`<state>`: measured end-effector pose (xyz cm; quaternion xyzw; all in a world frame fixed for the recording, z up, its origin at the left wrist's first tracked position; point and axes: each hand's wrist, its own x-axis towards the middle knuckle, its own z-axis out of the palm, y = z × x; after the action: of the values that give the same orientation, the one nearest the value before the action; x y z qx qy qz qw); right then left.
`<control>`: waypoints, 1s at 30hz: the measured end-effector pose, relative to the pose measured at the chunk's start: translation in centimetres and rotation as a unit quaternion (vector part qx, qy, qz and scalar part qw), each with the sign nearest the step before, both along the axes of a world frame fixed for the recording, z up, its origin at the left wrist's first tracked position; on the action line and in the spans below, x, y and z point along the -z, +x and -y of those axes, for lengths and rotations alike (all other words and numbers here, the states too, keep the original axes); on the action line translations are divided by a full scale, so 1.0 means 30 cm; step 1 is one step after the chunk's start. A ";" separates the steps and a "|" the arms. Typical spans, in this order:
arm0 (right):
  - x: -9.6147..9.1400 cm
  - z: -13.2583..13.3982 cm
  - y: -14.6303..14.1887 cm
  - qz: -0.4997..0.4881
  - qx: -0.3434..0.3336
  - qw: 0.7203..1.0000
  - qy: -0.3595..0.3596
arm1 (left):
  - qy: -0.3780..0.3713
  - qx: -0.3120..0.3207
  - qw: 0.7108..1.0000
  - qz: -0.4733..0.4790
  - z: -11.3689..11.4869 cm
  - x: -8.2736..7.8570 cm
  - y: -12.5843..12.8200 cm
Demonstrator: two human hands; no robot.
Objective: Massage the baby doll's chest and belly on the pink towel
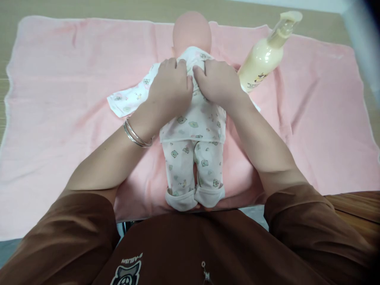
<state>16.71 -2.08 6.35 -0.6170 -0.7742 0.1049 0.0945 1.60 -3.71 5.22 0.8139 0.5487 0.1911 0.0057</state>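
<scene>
Closest in, a dark brown shirt point(184, 245) with a printed badge fills the bottom edge, sleeves pushed back off both forearms. Just beyond it lies a pink-skinned baby doll point(191, 31), stretched out lengthwise, feet toward the person and bald head away. It wears white bear-print cotton trousers point(179, 166) with cuffed ends and a matching white printed top point(196, 120).

Up at the chest, here's the action: the left hand point(170, 89), with thin silver bangles point(136, 134) on its wrist, and the right hand point(218, 81) sit side by side on the top, knuckles up and nearly touching. All the fingers are bent, tips pressed into the cloth near the collar. Whether they pinch fabric or only press it, I cannot tell. One loose sleeve of the top spreads out flat to the left.

My read is that the work is on the front of that top, right below the neck. Anything further there calls for small fingertip work along the cloth edges, with the doll kept from rolling.

Just beyond the right hand, a cream plastic pump bottle point(263, 63) lies tilted. Everything rests on a wide pink towel point(59, 99) spread over a pale wooden table point(89, 8).
</scene>
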 end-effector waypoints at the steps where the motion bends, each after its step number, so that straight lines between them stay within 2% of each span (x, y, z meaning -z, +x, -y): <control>1: 0.009 -0.014 0.011 -0.007 0.001 1.000 0.004 | 0.014 0.011 1.000 -0.012 0.012 -0.007 0.005; 3: 0.021 -0.026 0.024 -0.005 -0.004 1.000 0.029 | 0.023 0.021 1.000 -0.004 0.019 -0.015 0.008; 5: 0.021 -0.013 0.020 0.018 -0.006 0.999 0.040 | 0.003 0.015 0.999 0.033 0.003 -0.014 0.000; 9: -0.012 0.069 -0.020 0.089 -0.020 0.992 0.085 | -0.042 -0.008 0.995 0.088 -0.071 0.009 -0.035; 13: -0.025 0.115 -0.045 0.089 -0.031 0.990 0.100 | -0.041 -0.031 0.997 0.059 -0.109 0.038 -0.047; 17: 0.002 0.057 -0.021 0.082 -0.032 0.990 0.109 | -0.005 -0.025 1.000 0.005 -0.062 0.026 -0.020; 21: 0.024 -0.028 0.023 0.048 -0.030 0.997 0.059 | 0.009 -0.003 0.999 -0.032 0.009 -0.008 0.008; 23: 0.020 -0.042 0.035 0.042 -0.031 0.998 0.041 | 0.011 -0.004 0.999 -0.035 0.017 -0.013 0.012; 26: -0.003 -0.006 0.026 0.048 -0.033 0.998 0.032 | -0.003 -0.012 1.000 0.022 -0.017 0.001 0.000; 30: -0.034 0.086 -0.016 0.082 -0.052 0.992 0.079 | -0.025 -0.026 0.998 0.056 -0.086 0.029 -0.024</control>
<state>16.24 -4.66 7.37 -0.5732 -0.8161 -0.0027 0.0729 0.87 -1.14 4.36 0.7872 0.5729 0.2225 0.0516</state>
